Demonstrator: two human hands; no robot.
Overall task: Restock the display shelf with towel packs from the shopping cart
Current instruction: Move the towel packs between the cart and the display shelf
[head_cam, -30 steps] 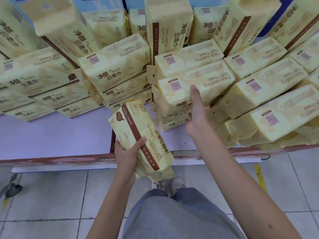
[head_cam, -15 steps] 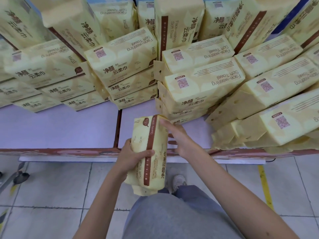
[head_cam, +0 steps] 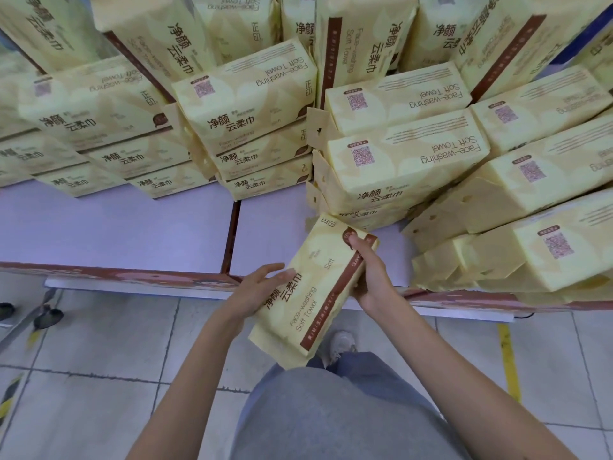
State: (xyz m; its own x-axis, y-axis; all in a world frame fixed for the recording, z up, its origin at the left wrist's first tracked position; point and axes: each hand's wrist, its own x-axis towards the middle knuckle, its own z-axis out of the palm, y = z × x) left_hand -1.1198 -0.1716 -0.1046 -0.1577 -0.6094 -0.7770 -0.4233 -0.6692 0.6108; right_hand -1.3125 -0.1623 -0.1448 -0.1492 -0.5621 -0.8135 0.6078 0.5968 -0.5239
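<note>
A yellow towel pack (head_cam: 311,293) with a brown stripe hangs tilted over the front edge of the pale purple display shelf (head_cam: 132,234). My right hand (head_cam: 371,277) grips its right edge, thumb on the top face near the far end. My left hand (head_cam: 262,287) lies against the pack's left side with its fingers nearly straight. The pack's far corner sits just in front of a stack of the same packs (head_cam: 398,167) on the shelf.
Stacks of yellow towel packs (head_cam: 245,104) fill the back and right of the shelf, some leaning. A brown divider (head_cam: 230,237) splits the shelf. Bare purple surface lies at the front left. Below are grey floor tiles, my grey trousers (head_cam: 331,410) and a shoe (head_cam: 341,343).
The pack has turned its printed face up and shifted right toward the shelf stack. My right hand took hold of its right edge, and my left hand loosened to a flat touch.
</note>
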